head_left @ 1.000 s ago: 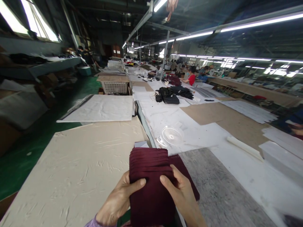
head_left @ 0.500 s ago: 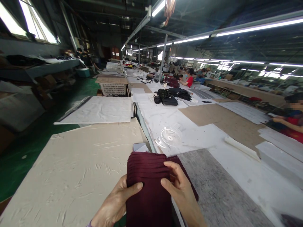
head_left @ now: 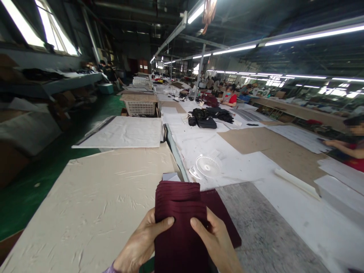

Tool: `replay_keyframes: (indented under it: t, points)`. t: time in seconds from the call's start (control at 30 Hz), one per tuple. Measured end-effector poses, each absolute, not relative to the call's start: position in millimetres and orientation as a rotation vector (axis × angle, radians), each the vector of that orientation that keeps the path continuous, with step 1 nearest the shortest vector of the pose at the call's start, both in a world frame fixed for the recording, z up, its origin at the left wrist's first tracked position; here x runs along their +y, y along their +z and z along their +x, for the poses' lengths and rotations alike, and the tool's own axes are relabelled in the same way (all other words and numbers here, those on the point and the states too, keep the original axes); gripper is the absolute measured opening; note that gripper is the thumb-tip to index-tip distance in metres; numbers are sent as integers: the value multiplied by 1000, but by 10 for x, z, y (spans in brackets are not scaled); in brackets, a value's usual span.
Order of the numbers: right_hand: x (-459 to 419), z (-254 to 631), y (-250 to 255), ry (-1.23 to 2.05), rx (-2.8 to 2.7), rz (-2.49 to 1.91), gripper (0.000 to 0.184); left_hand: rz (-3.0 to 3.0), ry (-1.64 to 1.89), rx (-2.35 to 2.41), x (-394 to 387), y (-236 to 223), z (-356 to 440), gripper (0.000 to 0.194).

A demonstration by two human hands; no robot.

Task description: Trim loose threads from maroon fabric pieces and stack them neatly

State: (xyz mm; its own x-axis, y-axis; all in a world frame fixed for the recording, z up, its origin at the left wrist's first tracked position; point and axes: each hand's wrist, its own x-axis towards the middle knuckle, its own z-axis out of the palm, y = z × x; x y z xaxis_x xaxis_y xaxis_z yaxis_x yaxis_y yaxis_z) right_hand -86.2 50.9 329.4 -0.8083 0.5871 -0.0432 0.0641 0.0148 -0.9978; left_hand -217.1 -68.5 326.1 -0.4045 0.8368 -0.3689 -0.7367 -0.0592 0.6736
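A stack of maroon fabric pieces (head_left: 180, 242) is held up in front of me, its layered edges fanned in steps at the top. My left hand (head_left: 143, 235) grips the left side, thumb on the front face and fingers hidden behind. On the right side my right hand (head_left: 216, 239) closes in the same way, its thumb pressed on the front. Behind my right hand, more maroon fabric (head_left: 220, 212) lies at the edge of a mottled grey board (head_left: 261, 223). A small pale box or folded card (head_left: 171, 176) shows just past the top of the stack.
A white fan (head_left: 208, 166) lies on the white-covered table (head_left: 239, 170) ahead. Beyond it sits a pile of black fabric (head_left: 206, 118). A cream-covered table (head_left: 113, 197) is at left, with a plastic crate (head_left: 140, 108) farther back. A person (head_left: 354, 142) works at far right.
My right hand's fingers have moved from the stack's upper right edge to behind it, the thumb now lower on the front. The view has shifted slightly left.
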Motion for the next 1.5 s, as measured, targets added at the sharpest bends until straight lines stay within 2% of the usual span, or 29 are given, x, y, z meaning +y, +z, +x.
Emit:
replay_keyframes:
  t: [0.57,0.77,0.93,1.27,1.5]
  points:
    - [490,-854,3243,1706,-2006,-707,26,156,1729,1001,-689,3212,-2162,34]
    - [536,-809,3111,1759,-1856,-791,46,175,1691,1006,-715,3194,-2197,39]
    - [601,-803,3066,1728,-1858,-763,41,217,1645,999,-756,3165,-2244,39]
    - [616,-838,3106,1945,-1738,-721,32,302,1611,1007,-767,3142,-2351,37]
    - [594,-881,3149,2139,-1632,-630,50,316,1602,1025,-755,3198,-2377,36]
